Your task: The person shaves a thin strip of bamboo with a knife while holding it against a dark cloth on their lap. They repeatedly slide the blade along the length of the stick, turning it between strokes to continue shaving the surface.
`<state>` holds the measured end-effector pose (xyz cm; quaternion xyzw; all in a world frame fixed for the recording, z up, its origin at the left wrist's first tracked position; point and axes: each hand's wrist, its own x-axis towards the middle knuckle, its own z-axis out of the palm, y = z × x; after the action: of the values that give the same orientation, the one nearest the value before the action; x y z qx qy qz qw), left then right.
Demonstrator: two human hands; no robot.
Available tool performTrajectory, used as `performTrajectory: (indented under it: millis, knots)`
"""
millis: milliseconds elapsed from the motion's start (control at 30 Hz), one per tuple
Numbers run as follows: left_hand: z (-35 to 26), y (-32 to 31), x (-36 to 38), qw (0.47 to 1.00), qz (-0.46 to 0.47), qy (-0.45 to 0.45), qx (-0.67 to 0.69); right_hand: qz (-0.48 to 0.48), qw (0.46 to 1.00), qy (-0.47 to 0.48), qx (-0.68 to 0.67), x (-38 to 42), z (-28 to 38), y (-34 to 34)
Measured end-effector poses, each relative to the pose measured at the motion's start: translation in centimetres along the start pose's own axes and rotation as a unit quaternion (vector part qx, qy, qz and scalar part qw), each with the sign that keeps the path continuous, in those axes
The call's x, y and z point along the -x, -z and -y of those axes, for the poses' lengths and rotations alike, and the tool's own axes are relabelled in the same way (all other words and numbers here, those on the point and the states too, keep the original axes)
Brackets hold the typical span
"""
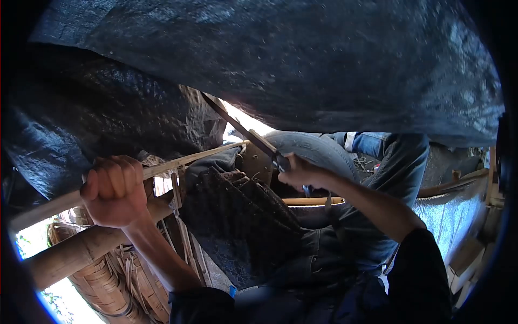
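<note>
My left hand point(115, 190) is wrapped in a fist round a long, pale bamboo strip point(189, 158), which runs from the lower left up to the middle of the view. In my right hand point(305, 173) is the dark handle of a long knife point(225, 114), its blade pointing up and to the left. The blade crosses the far end of the strip, and a short pale sliver point(261, 141) shows along it there. A dark, rough cloth point(237, 227) with shavings on it lies over my lap, under the strip.
A dark tarp point(280, 65) hangs low across the top. Beyond my right hand stands a tire point(318, 151), with a bamboo piece point(313, 201) nearer. A thick bamboo pole point(81, 251) and woven bamboo baskets point(100, 286) are at lower left. My jeans leg point(402, 173) is bent on the right.
</note>
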<state>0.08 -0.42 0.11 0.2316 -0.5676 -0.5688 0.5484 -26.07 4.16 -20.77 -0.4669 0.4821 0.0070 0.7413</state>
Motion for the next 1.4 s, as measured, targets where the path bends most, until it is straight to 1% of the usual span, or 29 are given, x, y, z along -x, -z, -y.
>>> performTrajectory:
  millis: [33, 67, 133, 200, 267, 300, 333, 400, 433, 467, 533, 567, 600, 633, 667, 767, 800, 867, 900, 933, 1000, 1033, 1133, 1167, 1200, 1267, 1300, 1367, 1400]
  knots:
    - [0.1, 0.2, 0.1, 1.000, 0.004, 0.003, 0.000, -0.011, 0.999, -0.028, -0.016, 0.4, -0.1, -0.6]
    - [0.0, 0.2, 0.0, 1.000, 0.010, 0.006, 0.001, -0.013, 1.000, -0.026, -0.013, 0.5, -0.2, -0.8]
    - [0.0, 0.0, -0.4, 1.000, 0.024, -0.001, -0.008, -0.048, 0.994, -0.091, 0.029, -0.3, -0.9, -0.3]
    - [0.1, -0.1, -0.3, 1.000, 0.024, 0.006, -0.016, -0.051, 0.994, -0.093, 0.030, -1.1, -1.7, 0.0]
    - [0.1, -0.6, -0.9, 0.999, 0.042, 0.022, -0.009, -0.069, 0.997, 0.028, 0.008, 0.5, -1.3, 0.4]
    - [0.2, -0.6, -1.1, 0.998, 0.050, 0.022, 0.000, -0.085, 0.995, 0.045, -0.013, 0.1, -1.9, 0.0]
    - [0.1, -0.4, -1.0, 0.999, 0.048, 0.019, 0.000, -0.085, 0.995, 0.045, -0.009, -0.4, -2.7, -0.4]
    - [0.1, -0.1, -0.9, 0.999, 0.032, 0.011, -0.014, 0.010, 0.999, 0.021, -0.024, -1.2, -3.7, -0.8]
    - [0.1, -0.2, -0.7, 0.999, 0.034, 0.009, -0.014, -0.025, 0.997, -0.068, 0.006, 0.3, -1.7, -0.8]
    - [0.1, -0.3, -0.5, 0.999, 0.031, 0.011, -0.017, 0.007, 0.997, -0.053, 0.060, -2.9, -5.7, -1.2]
    - [0.0, -0.4, -1.2, 0.999, 0.038, 0.005, -0.022, -0.064, 0.995, -0.070, 0.010, -4.3, -7.3, -1.4]
    - [0.0, -0.7, -1.4, 0.999, 0.049, 0.006, -0.019, -0.086, 0.994, -0.060, 0.032, -4.7, -7.4, -1.0]
    - [0.0, -0.9, -1.1, 0.998, 0.055, 0.016, -0.014, -0.129, 0.988, -0.083, 0.018, -2.0, -4.2, -0.7]
    - [0.2, -0.5, -0.8, 0.999, 0.029, -0.001, -0.014, -0.060, 0.997, -0.034, 0.024, -2.2, -4.3, 0.0]
    - [0.2, -0.2, -0.7, 1.000, 0.028, -0.003, -0.013, 0.002, 0.999, 0.020, 0.032, -2.2, -4.2, 1.0]
    - [0.1, 0.3, -0.7, 1.000, 0.006, 0.001, -0.001, -0.019, 0.998, 0.060, -0.006, -1.9, -4.2, -0.3]
    - [0.1, 0.2, -0.8, 1.000, 0.012, 0.001, -0.009, -0.020, 0.998, 0.062, -0.006, -3.1, -6.2, -1.4]
    - [0.0, 0.1, -0.8, 1.000, 0.021, -0.005, -0.019, -0.121, 0.992, 0.039, -0.014, -6.6, -10.8, -2.9]
    - [0.0, 0.3, -0.7, 1.000, 0.010, -0.003, -0.014, -0.046, 0.998, -0.035, -0.028, -4.1, -7.2, -0.8]
    - [0.0, 0.5, -0.8, 1.000, -0.002, 0.001, -0.009, -0.073, 0.997, -0.031, 0.002, -4.0, -6.5, -0.3]
    - [0.1, 0.4, -0.6, 1.000, -0.004, 0.001, -0.017, -0.095, 0.990, 0.090, -0.051, -4.1, -7.3, -0.4]
    - [0.1, 0.4, -0.5, 1.000, -0.007, -0.001, -0.016, -0.083, 0.995, 0.064, 0.008, -4.4, -7.6, 0.0]
    - [0.2, 0.6, -0.6, 1.000, -0.010, -0.007, -0.011, -0.058, 0.994, 0.089, 0.026, -5.0, -7.0, 0.2]
    - [0.1, 0.6, -0.6, 1.000, -0.009, -0.005, -0.008, -0.030, 0.997, 0.057, 0.037, -5.1, -6.7, 0.4]
    - [0.1, 0.5, -0.6, 1.000, -0.007, -0.006, -0.009, -0.031, 0.997, 0.059, 0.037, -5.2, -6.9, 0.3]
    - [0.1, 0.6, -0.5, 1.000, -0.007, 0.005, 0.009, -0.064, 0.998, 0.003, 0.025, -5.1, -7.6, -0.1]
    - [0.2, 0.6, -0.5, 1.000, -0.005, 0.004, 0.007, -0.065, 0.998, 0.006, 0.025, -4.8, -7.8, -0.1]
    - [0.1, 0.8, -0.3, 0.998, -0.058, 0.006, 0.011, -0.082, 0.995, 0.005, 0.060, -3.7, -7.8, 0.2]
    - [0.0, 0.5, -0.1, 0.998, -0.062, 0.002, 0.006, -0.088, 0.993, 0.006, 0.081, -3.1, -7.4, 0.1]
